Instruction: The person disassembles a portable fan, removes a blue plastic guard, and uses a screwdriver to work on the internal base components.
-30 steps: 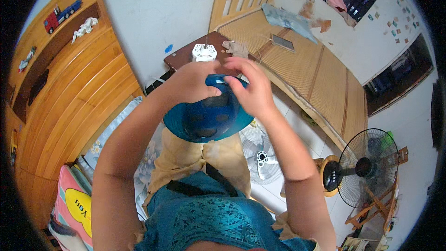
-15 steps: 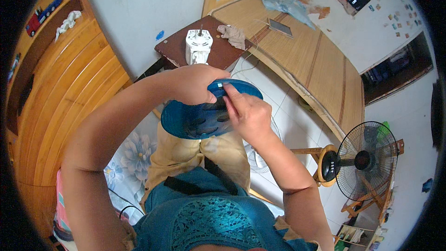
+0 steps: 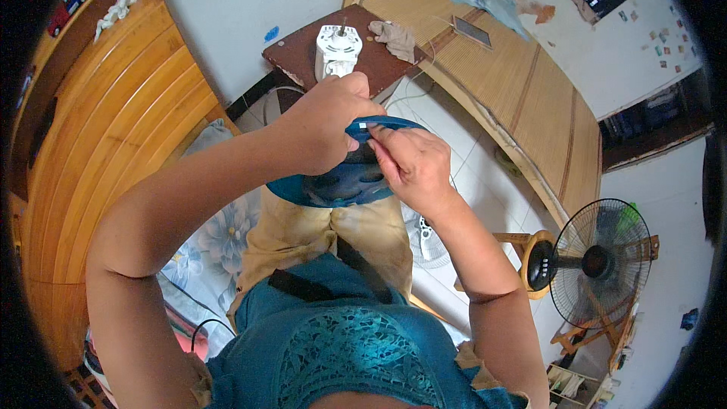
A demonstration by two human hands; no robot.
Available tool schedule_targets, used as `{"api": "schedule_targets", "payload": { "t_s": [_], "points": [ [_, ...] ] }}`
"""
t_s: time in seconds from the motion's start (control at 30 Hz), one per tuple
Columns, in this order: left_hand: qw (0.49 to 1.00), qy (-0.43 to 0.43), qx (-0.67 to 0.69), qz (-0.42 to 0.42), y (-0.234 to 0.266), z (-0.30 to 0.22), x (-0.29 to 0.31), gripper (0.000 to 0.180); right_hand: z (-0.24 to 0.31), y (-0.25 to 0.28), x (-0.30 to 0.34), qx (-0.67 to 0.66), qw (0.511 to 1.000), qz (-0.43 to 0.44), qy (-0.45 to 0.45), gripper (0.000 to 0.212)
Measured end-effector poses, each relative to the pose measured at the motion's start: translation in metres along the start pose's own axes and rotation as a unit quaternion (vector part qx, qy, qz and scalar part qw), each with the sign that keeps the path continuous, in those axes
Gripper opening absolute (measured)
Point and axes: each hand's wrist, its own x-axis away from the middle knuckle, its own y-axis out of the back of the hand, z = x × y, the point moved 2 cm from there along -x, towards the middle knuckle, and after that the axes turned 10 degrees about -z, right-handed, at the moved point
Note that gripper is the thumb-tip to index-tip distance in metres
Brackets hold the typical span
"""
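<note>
The person holds a blue fan blade [image 3: 333,182] up in front of the chest, above the lap, so both hands can work on it close to the eyes. The left hand [image 3: 326,132] is wrapped over the top edge and holds it tight, which keeps the blade from tipping. The right hand [image 3: 413,167] pinches the middle part of the blade with its fingers [image 3: 379,140], near a small white tag on the rim. The two hands sit very close together, almost touching. Just past the hands, a white fan motor [image 3: 338,49] stands on a small brown table [image 3: 303,53] beside a crumpled rag [image 3: 394,34]. A black standing fan [image 3: 598,261] waits well apart on the floor
</note>
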Motion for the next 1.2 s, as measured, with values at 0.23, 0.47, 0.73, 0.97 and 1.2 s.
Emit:
{"api": "schedule_targets", "payload": {
  "t_s": [0.23, 0.47, 0.73, 0.97, 1.2],
  "points": [
    [0.998, -0.012, -0.04, -0.037, -0.002, -0.007, 0.009, 0.042, 0.012, 0.0, 0.002, 0.045, 0.999, 0.023, -0.017, 0.015],
    [0.994, -0.015, -0.091, -0.055, -0.005, -0.012, 0.011, 0.043, 0.024, 0.004, 0.004, 0.117, 0.993, 0.003, -0.02, 0.023],
    [0.994, -0.006, -0.106, -0.028, 0.005, -0.022, 0.017, 0.046, 0.026, 0.008, 0.016, 0.052, 0.998, -0.038, 0.027, 0.029],
    [0.994, 0.011, -0.103, -0.022, 0.01, -0.02, 0.026, 0.049, 0.026, 0.043, 0.039, 0.082, 0.987, -0.134, -0.032, 0.048],
    [0.991, 0.099, 0.09, -0.004, 0.021, 0.004, 0.029, 0.062, -0.041, 0.019, 0.113, -0.339, 0.822, -0.012, -0.457, 0.05]
  ]
}}
